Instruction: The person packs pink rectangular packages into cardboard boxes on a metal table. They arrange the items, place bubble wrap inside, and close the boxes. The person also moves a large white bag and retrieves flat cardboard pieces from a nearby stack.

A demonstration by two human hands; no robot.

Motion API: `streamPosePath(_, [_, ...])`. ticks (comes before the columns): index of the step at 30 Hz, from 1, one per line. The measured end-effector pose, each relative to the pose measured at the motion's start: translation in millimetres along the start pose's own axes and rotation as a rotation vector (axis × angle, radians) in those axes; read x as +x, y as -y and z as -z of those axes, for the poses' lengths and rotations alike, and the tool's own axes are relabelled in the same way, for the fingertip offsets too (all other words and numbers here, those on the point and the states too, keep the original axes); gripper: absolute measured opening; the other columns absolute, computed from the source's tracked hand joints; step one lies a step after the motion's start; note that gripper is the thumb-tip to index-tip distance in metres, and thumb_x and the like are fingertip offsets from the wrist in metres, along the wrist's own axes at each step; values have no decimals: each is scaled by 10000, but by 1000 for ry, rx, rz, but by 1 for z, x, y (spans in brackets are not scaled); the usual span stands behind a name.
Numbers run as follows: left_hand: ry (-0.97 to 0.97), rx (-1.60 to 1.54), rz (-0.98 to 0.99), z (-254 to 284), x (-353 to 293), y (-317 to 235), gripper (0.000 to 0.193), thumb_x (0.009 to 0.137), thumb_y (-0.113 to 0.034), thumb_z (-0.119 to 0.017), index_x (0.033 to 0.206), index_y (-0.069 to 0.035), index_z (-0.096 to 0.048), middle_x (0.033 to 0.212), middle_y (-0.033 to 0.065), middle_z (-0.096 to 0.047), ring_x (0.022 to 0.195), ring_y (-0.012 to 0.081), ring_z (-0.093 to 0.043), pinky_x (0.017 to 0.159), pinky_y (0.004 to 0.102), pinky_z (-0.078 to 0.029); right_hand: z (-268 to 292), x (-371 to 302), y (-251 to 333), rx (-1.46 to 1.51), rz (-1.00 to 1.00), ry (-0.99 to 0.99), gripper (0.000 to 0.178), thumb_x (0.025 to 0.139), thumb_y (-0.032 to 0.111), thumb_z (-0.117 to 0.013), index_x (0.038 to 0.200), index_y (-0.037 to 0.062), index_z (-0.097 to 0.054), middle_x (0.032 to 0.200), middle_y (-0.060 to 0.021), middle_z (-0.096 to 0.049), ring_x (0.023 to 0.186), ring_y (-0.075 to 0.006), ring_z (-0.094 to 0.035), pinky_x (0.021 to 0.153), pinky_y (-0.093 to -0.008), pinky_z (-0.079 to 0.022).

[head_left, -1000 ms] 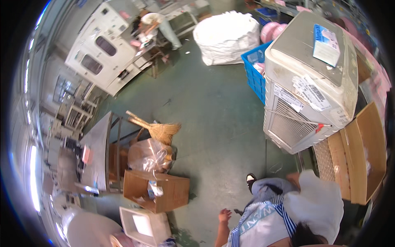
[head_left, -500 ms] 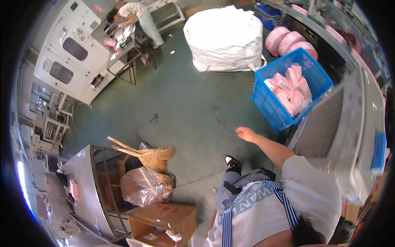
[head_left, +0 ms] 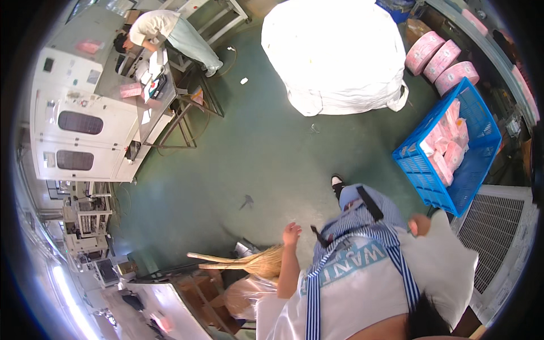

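My left hand is out in front of my body with its fingers loosely apart and nothing in them. Below it are the straw brooms, not touched by it. Close against my right side is my right hand, partly covered by the white sleeve; its fingers are too unclear to read. Beyond it, to the right, stands a blue plastic crate holding several pink-and-white packs. My striped apron hangs between the two hands.
A bulky white sack stands ahead, with pink rolls to its right. At the far left, a person bends over a table beside a white machine. A metal-topped table and clear plastic bag are at lower left.
My view has shifted as I walk and turn left. My left hand has come into view; my right hand has swung back from ahead to my side.
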State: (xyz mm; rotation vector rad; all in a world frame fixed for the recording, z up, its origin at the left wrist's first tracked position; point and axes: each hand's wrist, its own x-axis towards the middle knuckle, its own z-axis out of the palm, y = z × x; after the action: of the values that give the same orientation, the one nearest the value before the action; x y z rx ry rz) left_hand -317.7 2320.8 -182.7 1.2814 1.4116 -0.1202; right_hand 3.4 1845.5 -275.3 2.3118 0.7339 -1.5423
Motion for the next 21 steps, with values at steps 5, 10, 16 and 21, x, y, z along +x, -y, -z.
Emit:
streamPosePath(5, [209,809,-152,42,97,-2,366,930,-291,-423,1125,-54,-624,1073,147,-661,1014,344,-611,868,458,-477,341,108,246,364,365,-526,269,779,192,-568,972,35,-670,994,-210,-658,951,-357,-625,849,-426,-491])
streamPosePath(10, [185,419,151,74,195,-121,336,926,-279,-468,1136,-54,-604,1015,125,-660,939,290,-620,779,411,-481,659,160,405,739,737,-648,250,845,183,-541,1047,68,-633,967,-160,-661,917,-291,-637,825,-370,-490])
streamPosePath(16, [204,521,-39,127,438,-373,317,920,-264,-523,1150,-54,-579,945,98,-660,850,225,-631,673,355,-486,697,300,343,-187,348,-186,279,770,176,-566,975,-2,-630,969,-207,-645,888,-346,-618,762,-434,-489])
streamPosePath(21, [10,1,-117,185,634,-677,317,915,-252,-569,1161,-54,-559,886,75,-659,775,170,-640,585,308,-490,730,344,321,126,113,4,293,790,182,-562,1022,12,-621,987,-198,-646,905,-344,-620,777,-434,-490])
